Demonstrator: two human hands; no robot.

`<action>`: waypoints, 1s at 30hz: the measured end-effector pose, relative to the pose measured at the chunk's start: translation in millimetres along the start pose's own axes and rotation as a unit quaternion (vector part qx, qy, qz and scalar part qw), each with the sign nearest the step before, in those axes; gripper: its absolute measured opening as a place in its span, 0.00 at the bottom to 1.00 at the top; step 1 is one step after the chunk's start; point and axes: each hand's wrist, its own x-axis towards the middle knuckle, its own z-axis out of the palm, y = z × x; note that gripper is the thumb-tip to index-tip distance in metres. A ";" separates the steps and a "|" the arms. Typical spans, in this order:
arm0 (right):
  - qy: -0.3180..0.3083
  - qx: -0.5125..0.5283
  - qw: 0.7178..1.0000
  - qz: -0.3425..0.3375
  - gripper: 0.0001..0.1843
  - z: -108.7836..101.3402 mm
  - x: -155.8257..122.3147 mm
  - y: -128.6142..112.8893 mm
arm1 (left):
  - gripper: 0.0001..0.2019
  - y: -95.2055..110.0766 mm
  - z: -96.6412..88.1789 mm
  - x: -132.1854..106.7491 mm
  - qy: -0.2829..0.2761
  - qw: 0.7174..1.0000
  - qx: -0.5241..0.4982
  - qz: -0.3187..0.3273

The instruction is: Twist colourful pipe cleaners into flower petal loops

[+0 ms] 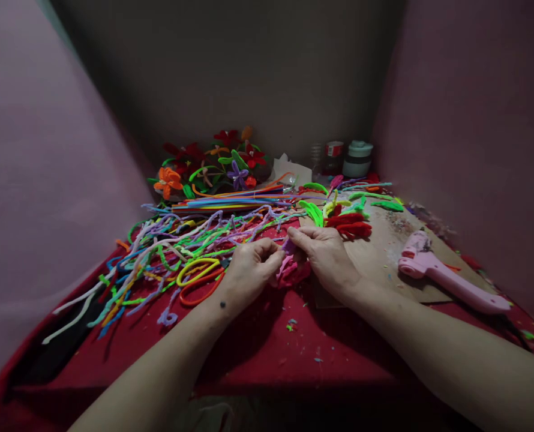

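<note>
Over the red cloth, my left hand (254,267) and my right hand (327,258) meet in a pinch on a small purple pipe-cleaner piece (288,245). Both are closed, thumb against forefinger, and the fingers hide much of the piece. Just below it, bright pink pipe-cleaner pieces (293,273) show between the hands; whether they are held or lying on the cloth I cannot tell. Beside my left wrist lie scissors (199,281) with yellow and orange handles. Green and dark red pipe-cleaner petals (348,225) sit beyond my right hand.
Loose twisted pipe cleaners (177,240) cover the left, with a straight bundle (235,201) behind. Finished flowers (222,162) stand at the back. A pink hot glue gun (451,279) rests on a cardboard sheet (384,264) at right. A lidded cup (357,159) stands near the wall.
</note>
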 end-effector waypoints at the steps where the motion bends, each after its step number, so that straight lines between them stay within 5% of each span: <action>1: -0.003 0.003 1.000 -0.001 0.20 -0.1 0.0 0.0 | 0.12 0.3 -0.5 0.3 -0.001 1.000 0.003 -0.002; 7: 0.001 -0.002 1.000 0.019 0.25 -1.8 1.5 2.3 | 0.11 4.2 -6.0 0.9 -0.013 0.996 -0.061 -0.069; 17: 0.002 -0.074 0.997 -0.027 0.14 -2.3 3.7 2.1 | 0.13 -1.7 -9.1 4.5 -0.023 0.997 -0.042 -0.055; 30: 0.049 -0.073 0.994 -0.061 0.13 -0.4 -0.6 4.6 | 0.12 2.5 -26.3 5.8 -0.049 0.996 0.033 -0.065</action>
